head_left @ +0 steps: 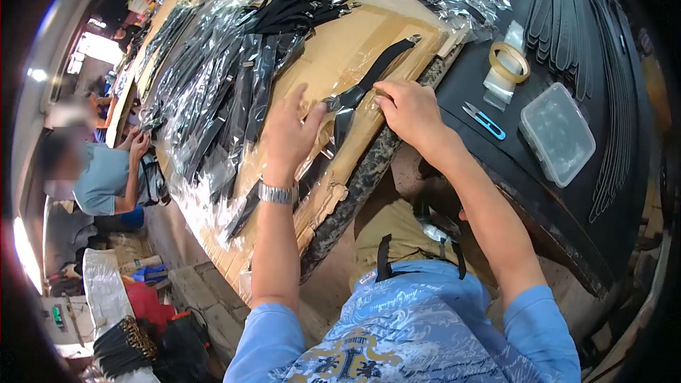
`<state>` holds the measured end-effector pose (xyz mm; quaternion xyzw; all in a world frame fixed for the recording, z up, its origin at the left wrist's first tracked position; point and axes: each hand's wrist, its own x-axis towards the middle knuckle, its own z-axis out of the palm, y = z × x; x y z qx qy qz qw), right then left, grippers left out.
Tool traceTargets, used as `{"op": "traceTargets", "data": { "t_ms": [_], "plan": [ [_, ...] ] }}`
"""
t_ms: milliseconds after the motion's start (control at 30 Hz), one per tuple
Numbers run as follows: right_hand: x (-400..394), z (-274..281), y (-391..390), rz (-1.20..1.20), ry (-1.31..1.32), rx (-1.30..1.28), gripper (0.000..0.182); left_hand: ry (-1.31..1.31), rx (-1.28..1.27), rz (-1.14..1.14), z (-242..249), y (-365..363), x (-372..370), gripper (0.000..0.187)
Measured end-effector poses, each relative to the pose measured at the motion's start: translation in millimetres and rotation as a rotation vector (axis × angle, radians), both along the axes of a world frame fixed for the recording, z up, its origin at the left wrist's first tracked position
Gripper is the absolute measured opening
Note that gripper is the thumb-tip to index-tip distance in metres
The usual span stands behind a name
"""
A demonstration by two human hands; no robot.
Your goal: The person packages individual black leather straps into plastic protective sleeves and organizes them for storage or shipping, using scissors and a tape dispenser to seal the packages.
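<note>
A pair of black suspenders (386,60) with metal clips lies across the cardboard, partly over clear plastic film. My right hand (411,113) is closed at its right edge, thumb and forefinger pinched there; the exact grip is partly hidden. On the other side, my left hand (289,131) has its fingers apart, its thumb close to a metal fitting (331,103) of the suspenders. Below the hands, more dark strap and shiny plastic run toward the cardboard's near edge. A metal watch (278,193) sits on my left wrist.
Plastic-wrapped black straps (213,99) are heaped left and at the back. On the dark table (468,92) at right lie blue thread snips (484,122), a tape roll (509,63), a clear plastic box (558,135) and bundled straps (564,21). Another person (106,170) works at far left.
</note>
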<state>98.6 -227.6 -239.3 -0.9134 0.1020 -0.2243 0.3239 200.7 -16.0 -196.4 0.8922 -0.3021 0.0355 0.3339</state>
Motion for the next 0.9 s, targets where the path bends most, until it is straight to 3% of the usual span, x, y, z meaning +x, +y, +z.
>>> {"op": "traceTargets", "data": {
  "t_ms": [33,67,233,300,433,567,667,900],
  "plan": [
    [3.0,3.3,2.4,-0.01,0.047,-0.012,0.023,0.052,0.073,-0.069,-2.4,-0.4,8.8,0.046],
    [5.9,6.5,4.1,-0.025,0.093,-0.049,0.023,-0.089,0.157,-0.133,-5.1,-0.2,14.7,0.043],
    [16.2,17.6,12.1,-0.088,0.2,-0.137,0.024,0.327,0.235,-0.178,4.0,-9.5,32.4,0.039],
    [22.8,14.4,11.7,-0.072,0.131,-0.045,0.027,0.453,0.237,-0.255,2.4,-7.6,48.7,0.039],
    [33.1,15.0,17.8,-0.11,0.061,0.211,0.031,0.817,-0.027,-0.372,16.0,-6.2,58.0,0.042],
    [50.5,11.9,17.7,-0.001,0.053,0.65,0.032,1.104,-0.271,-0.521,6.9,-0.5,73.0,0.037],
    [61.0,10.4,29.2,0.119,-0.027,1.066,0.035,1.14,-0.319,-0.517,-2.8,-0.1,76.9,0.03],
    [65.8,8.9,29.8,0.099,0.041,1.211,0.028,1.218,-0.468,-0.409,-15.5,5.3,88.8,0.031]
  ]
}}
